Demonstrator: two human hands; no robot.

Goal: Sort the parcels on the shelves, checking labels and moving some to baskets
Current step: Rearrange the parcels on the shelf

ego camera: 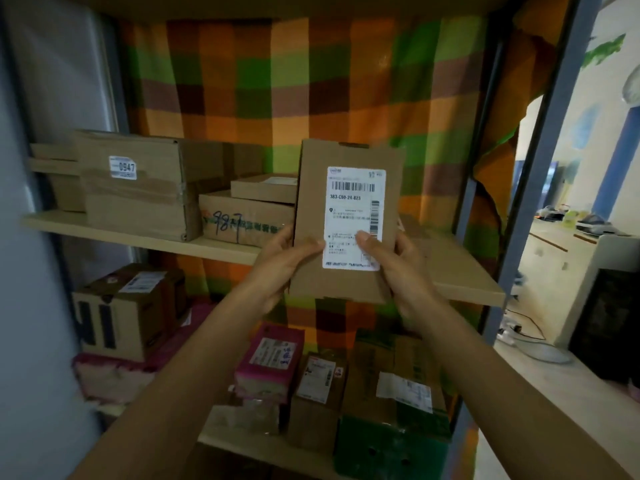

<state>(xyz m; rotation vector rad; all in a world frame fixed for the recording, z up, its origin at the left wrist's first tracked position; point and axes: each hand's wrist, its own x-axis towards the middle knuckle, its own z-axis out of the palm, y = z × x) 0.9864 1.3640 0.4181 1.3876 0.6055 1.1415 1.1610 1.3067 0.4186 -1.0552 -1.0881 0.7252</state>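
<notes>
Both hands grasp the flat cardboard parcel [311, 202], held upright in front of the upper shelf board [138, 233]. Its lower edge hangs below the board's front lip. The left hand [280, 261] clasps its lower left edge and the right hand [398, 268] its lower right. Each thumb presses on the front, and the other fingers are hidden behind the cardboard.

The white label [353, 209] faces the camera. The code 383-C60-24-823 reads clearly, but the small print is too blurred to read, and the right thumb covers part of the lower lines.

On the board, the parcel hides the right ends of the box with handwritten digits [242, 220] and of the thin flat box [266, 188] lying on it. At the board's left end, the taped box with a 0947 sticker [138, 188] blocks most of the cartons behind it. A blurred brown shape on the board just behind the right hand may be another carton.

Below the board, the forearms cover parts of the lower row beside the pink box [270, 358] and the green-taped box [398, 410].

Toward its right end the board's surface shows bare up to the grey metal upright [540, 133]. The checked cloth [311, 81] closes off the back behind the board, and open height remains above the boxes on it.
</notes>
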